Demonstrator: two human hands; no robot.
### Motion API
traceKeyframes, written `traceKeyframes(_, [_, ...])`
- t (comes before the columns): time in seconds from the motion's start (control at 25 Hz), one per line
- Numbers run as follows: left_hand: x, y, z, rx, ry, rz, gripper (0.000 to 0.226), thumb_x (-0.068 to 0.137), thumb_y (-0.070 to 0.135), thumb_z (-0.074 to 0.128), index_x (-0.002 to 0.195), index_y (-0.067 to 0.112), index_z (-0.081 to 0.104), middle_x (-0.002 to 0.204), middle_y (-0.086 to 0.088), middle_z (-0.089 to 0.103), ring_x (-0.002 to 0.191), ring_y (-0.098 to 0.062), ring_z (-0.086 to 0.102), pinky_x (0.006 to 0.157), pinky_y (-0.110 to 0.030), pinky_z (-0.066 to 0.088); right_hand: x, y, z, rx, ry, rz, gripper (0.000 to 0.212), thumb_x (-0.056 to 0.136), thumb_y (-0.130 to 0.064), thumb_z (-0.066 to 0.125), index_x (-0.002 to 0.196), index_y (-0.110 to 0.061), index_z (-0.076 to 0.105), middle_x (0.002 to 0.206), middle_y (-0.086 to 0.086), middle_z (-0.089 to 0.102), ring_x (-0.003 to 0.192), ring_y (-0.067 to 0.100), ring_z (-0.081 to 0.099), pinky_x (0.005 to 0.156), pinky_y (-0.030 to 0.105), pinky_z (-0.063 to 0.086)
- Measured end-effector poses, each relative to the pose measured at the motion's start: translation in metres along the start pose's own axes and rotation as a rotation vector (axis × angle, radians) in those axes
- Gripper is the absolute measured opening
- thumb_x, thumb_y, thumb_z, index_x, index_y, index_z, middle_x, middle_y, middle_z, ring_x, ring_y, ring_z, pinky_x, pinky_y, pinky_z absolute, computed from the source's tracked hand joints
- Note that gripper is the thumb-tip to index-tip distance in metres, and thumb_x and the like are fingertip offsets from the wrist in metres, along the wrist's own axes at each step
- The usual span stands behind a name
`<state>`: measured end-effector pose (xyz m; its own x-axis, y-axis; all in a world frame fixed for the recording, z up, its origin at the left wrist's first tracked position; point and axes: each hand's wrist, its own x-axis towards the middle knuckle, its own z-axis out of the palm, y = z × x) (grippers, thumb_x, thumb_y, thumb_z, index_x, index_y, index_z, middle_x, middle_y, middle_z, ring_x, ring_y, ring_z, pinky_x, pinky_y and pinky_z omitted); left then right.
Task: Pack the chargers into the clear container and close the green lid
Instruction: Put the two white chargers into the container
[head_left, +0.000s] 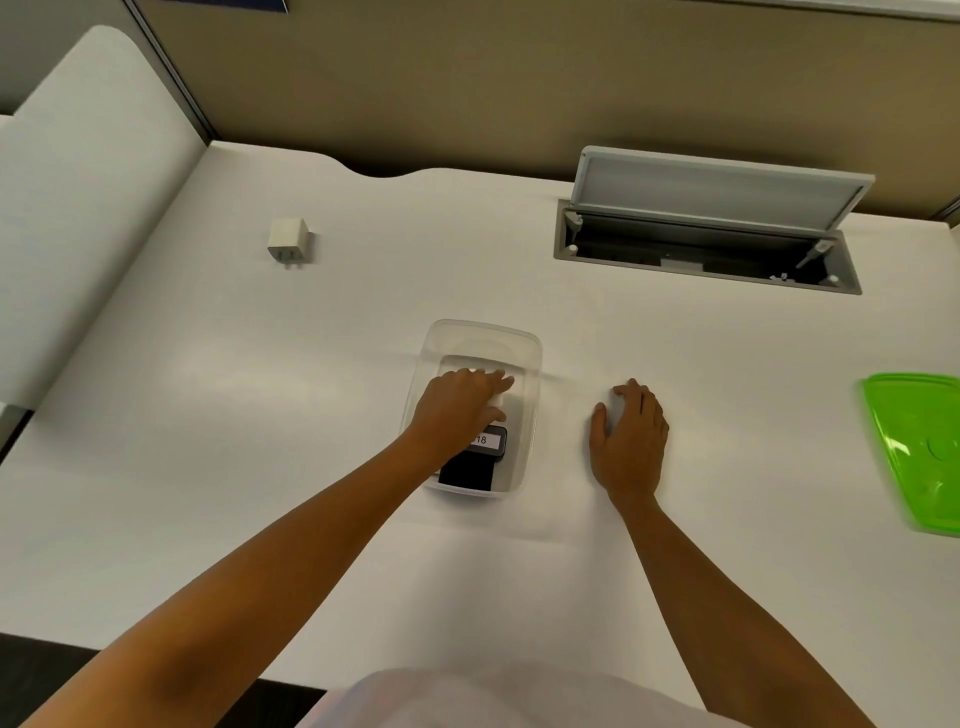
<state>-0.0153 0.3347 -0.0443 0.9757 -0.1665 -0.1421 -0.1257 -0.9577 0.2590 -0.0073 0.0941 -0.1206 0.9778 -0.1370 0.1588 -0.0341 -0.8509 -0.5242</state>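
I see one white charger (290, 242) stranded far left on the desk (208, 415), easily forgotten. My left hand (457, 408) pinches something white inside the clear container (530, 364), above a black charger (470, 465); a careless drop could tip it. Right hand (628, 441) lies flat, fingers loosely spread. The green lid (917, 452) waits far right, unobstructed; an open cable hatch (706, 239) sits behind.

we count one white charger (289, 240) far beyond the left hand (457, 410), one black charger (475, 460) under it, one container (530, 358), one lid (919, 452).
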Motion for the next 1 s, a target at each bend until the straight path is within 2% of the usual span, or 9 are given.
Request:
traceKeyframes(0.08, [-0.002,-0.003,0.001,0.013,-0.047,0.002,0.048,0.095,0.041,0.058,0.140,0.026,0.053,0.137,0.000,0.061,0.114,-0.025,0.063,0.088,-0.036,0.050,0.000,0.000,0.000,-0.001,0.004,0.002,0.038,0.095,-0.030,0.054,0.128,-0.011,0.054,0.133,0.007,0.057,0.127,0.025,0.052,0.109,0.040,0.040])
traceKeyframes(0.2, [-0.001,0.001,0.000,-0.103,-0.038,-0.059,0.044,0.095,0.033,0.061,0.137,0.021,0.058,0.148,-0.003,0.052,0.125,-0.027,0.058,0.101,-0.037,0.046,0.000,0.001,0.000,-0.005,0.001,0.006,0.038,0.095,-0.030,0.054,0.128,-0.012,0.054,0.133,0.006,0.056,0.127,0.024,0.051,0.109,0.039,0.040])
traceKeyframes(0.32, [0.013,0.006,-0.010,-0.175,0.036,-0.081,0.035,0.096,0.018,0.060,0.130,0.015,0.064,0.133,-0.007,0.062,0.115,-0.026,0.063,0.094,-0.032,0.048,0.000,0.001,0.000,0.005,-0.001,0.002,0.037,0.095,-0.031,0.053,0.128,-0.012,0.054,0.133,0.005,0.057,0.127,0.024,0.052,0.109,0.038,0.040])
traceKeyframes(0.36, [0.016,0.003,-0.015,-0.184,0.020,-0.073,0.038,0.094,0.008,0.057,0.131,0.016,0.063,0.131,-0.007,0.063,0.116,-0.026,0.061,0.094,-0.033,0.048,0.000,0.001,0.000,0.007,0.000,0.000,0.037,0.096,-0.031,0.053,0.128,-0.012,0.054,0.132,0.005,0.057,0.127,0.023,0.052,0.110,0.038,0.040])
traceKeyframes(0.48, [0.023,-0.018,-0.029,-0.109,-0.213,0.021,0.064,0.086,-0.008,0.052,0.139,0.026,0.055,0.139,-0.007,0.053,0.123,-0.028,0.052,0.100,-0.036,0.045,0.000,0.001,0.001,0.007,0.008,-0.005,0.037,0.096,-0.031,0.053,0.127,-0.013,0.054,0.132,0.005,0.057,0.126,0.023,0.052,0.110,0.037,0.040])
traceKeyframes(0.56, [0.027,-0.031,-0.033,-0.142,-0.358,0.032,0.057,0.090,-0.004,0.056,0.139,0.025,0.055,0.146,-0.004,0.049,0.131,-0.026,0.047,0.108,-0.037,0.039,0.000,0.002,0.001,0.006,0.005,0.000,0.037,0.096,-0.031,0.054,0.127,-0.013,0.054,0.133,0.005,0.057,0.127,0.023,0.052,0.110,0.037,0.040])
traceKeyframes(0.6, [0.029,-0.035,-0.033,-0.176,-0.376,0.020,0.051,0.091,0.003,0.061,0.138,0.022,0.056,0.146,-0.004,0.050,0.131,-0.025,0.047,0.109,-0.036,0.038,0.000,0.002,0.001,0.002,0.005,0.001,0.037,0.095,-0.032,0.053,0.127,-0.013,0.054,0.133,0.005,0.057,0.127,0.023,0.052,0.109,0.038,0.040])
traceKeyframes(0.72, [0.032,-0.037,-0.031,-0.233,-0.295,-0.035,0.044,0.088,0.018,0.072,0.131,0.016,0.062,0.139,-0.005,0.055,0.121,-0.025,0.053,0.105,-0.036,0.041,0.001,0.003,0.002,0.004,0.004,0.001,0.036,0.095,-0.032,0.053,0.126,-0.014,0.053,0.132,0.004,0.057,0.126,0.023,0.052,0.108,0.038,0.041])
traceKeyframes(1.0, [0.031,-0.034,-0.026,-0.230,-0.224,-0.077,0.031,0.090,0.024,0.070,0.117,0.009,0.069,0.124,-0.008,0.064,0.113,-0.024,0.060,0.094,-0.030,0.046,0.001,0.003,0.002,-0.005,-0.001,0.002,0.036,0.095,-0.033,0.053,0.126,-0.015,0.053,0.133,0.004,0.056,0.126,0.023,0.052,0.108,0.039,0.042])
